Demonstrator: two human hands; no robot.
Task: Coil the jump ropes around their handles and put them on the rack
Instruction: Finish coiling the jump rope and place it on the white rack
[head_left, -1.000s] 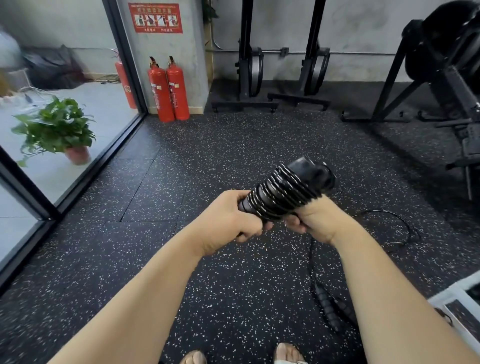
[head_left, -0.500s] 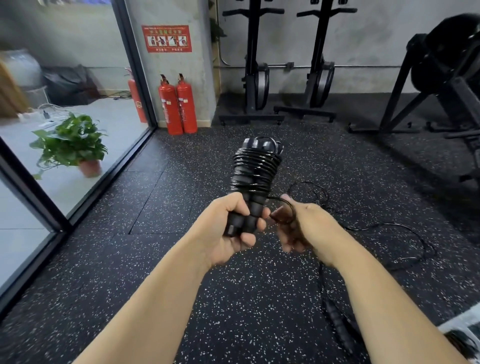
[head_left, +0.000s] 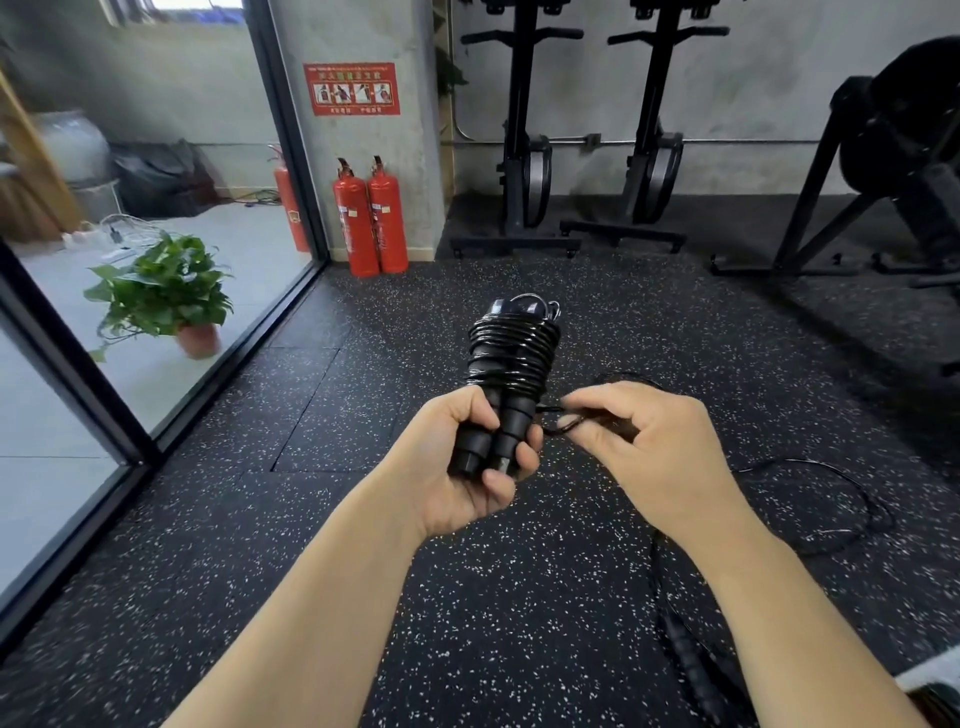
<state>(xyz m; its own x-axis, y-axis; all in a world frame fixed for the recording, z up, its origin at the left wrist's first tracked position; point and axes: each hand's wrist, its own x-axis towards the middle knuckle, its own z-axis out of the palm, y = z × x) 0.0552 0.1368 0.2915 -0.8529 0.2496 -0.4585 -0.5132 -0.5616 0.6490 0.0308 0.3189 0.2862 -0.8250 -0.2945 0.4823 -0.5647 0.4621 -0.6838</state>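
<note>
A black jump rope (head_left: 511, 358) is coiled tightly round its two handles, which stand nearly upright in front of me. My left hand (head_left: 457, 457) grips the lower ends of both handles. My right hand (head_left: 639, 441) pinches the loose end loop of the rope just right of the handles. A second black jump rope (head_left: 841, 499) lies uncoiled on the floor to the right, its handles (head_left: 691, 660) partly hidden behind my right forearm.
Black speckled rubber floor (head_left: 311, 519). Two red fire extinguishers (head_left: 371, 218) stand by a concrete pillar ahead. Black gym machines (head_left: 587, 156) line the back wall and right side. A glass wall with a dark frame (head_left: 78, 384) runs along the left, a potted plant behind it.
The coiled bundle swung from tilted right to upright in my left hand. My right hand let go of the bundle and took the loose rope end beside it.
</note>
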